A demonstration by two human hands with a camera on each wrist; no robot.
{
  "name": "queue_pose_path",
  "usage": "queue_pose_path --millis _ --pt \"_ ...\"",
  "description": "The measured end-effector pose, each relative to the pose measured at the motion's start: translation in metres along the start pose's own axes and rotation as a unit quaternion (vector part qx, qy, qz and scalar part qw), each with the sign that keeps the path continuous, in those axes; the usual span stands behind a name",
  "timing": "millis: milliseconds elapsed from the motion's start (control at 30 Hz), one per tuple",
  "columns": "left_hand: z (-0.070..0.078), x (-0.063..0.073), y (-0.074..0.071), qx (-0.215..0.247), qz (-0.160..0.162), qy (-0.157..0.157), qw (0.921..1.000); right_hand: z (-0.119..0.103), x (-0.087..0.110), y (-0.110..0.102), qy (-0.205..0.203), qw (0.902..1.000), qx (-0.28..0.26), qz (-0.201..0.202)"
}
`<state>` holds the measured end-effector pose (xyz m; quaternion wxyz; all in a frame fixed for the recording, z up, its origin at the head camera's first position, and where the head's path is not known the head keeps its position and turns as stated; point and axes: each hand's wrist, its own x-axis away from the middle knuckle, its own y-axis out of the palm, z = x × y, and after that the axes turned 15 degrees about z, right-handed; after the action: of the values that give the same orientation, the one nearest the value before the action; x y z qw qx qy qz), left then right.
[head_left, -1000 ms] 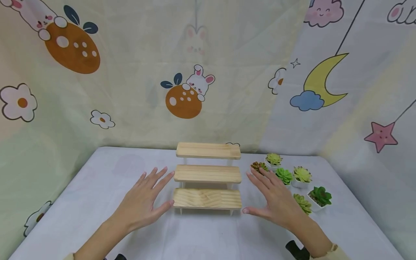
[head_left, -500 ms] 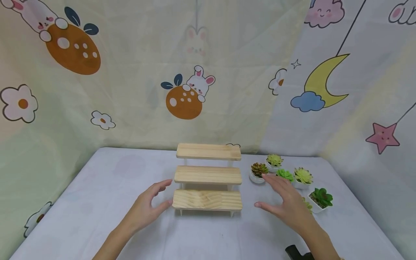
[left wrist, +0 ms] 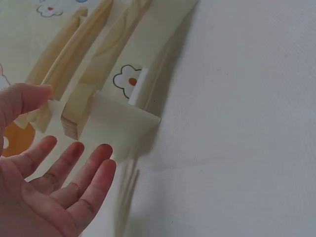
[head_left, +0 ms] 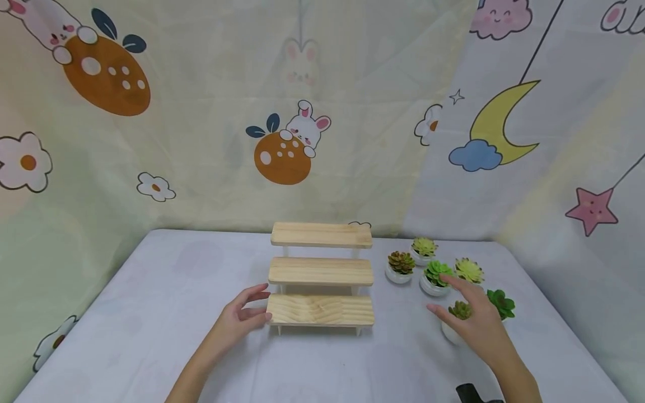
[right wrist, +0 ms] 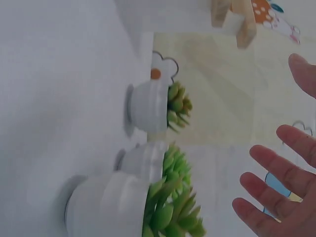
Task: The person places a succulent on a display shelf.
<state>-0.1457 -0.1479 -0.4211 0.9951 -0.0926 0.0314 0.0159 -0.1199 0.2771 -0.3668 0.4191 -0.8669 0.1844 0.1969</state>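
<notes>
A three-tier wooden shelf (head_left: 320, 310) with pale legs stands at the middle of the table. My left hand (head_left: 238, 320) is by the left end of its lowest board, fingers loosely bent; in the left wrist view nothing is held. My right hand (head_left: 481, 324) hovers over the potted succulents at the right, thumb and fingers spread apart. Nearest to it is a green succulent in a round white pot (head_left: 453, 331), partly hidden by the hand. A bright green succulent (head_left: 437, 273) lies just beyond the fingertips. The right wrist view shows a gap between hand and pots.
A brownish succulent (head_left: 401, 262) stands nearest the shelf. Behind and beside it are a yellow-green one (head_left: 424, 246), another pale one (head_left: 469, 270) and a dark green one (head_left: 500, 303). A black object (head_left: 471, 393) shows under the right forearm. A printed cloth backdrop (head_left: 211, 140) rises behind the table.
My right hand has moved right, from beside the shelf to over the succulents. The left hand has lowered slightly, its fingers more bent, staying by the shelf's left end.
</notes>
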Motion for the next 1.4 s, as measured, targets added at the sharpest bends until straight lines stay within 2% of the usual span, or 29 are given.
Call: queue_pose_path --millis 100,233,400,600,800,1033,1267,1400 --pt "-0.004 -0.004 0.002 0.029 -0.027 -0.015 0.9991 0.008 -0.001 -0.007 0.04 0.999 0.003 -0.018" --pt "-0.008 -0.007 0.005 0.052 -0.053 -0.024 0.9969 0.019 -0.002 -0.014 0.068 0.9973 -0.008 -0.029" --pt "-0.012 -0.01 0.008 0.063 -0.051 -0.052 0.9954 0.036 0.001 -0.022 0.118 0.991 -0.002 -0.063" --pt "-0.016 -0.011 0.007 0.087 -0.057 -0.064 0.9926 0.057 0.008 -0.025 0.132 0.9901 0.009 -0.046" --pt "-0.021 -0.01 0.005 0.095 -0.055 -0.068 0.9916 0.068 0.009 -0.03 0.161 0.9838 0.015 -0.078" --pt "-0.024 -0.01 0.004 0.108 -0.065 -0.059 0.9902 0.072 0.009 -0.034 0.183 0.9739 0.028 -0.132" --pt "-0.023 -0.008 0.002 0.117 -0.072 -0.061 0.9886 0.08 0.008 -0.032 0.235 0.9525 0.025 -0.192" --pt "-0.024 -0.007 0.003 0.12 -0.075 -0.063 0.9879 0.089 0.008 -0.03 0.247 0.9452 0.019 -0.212"
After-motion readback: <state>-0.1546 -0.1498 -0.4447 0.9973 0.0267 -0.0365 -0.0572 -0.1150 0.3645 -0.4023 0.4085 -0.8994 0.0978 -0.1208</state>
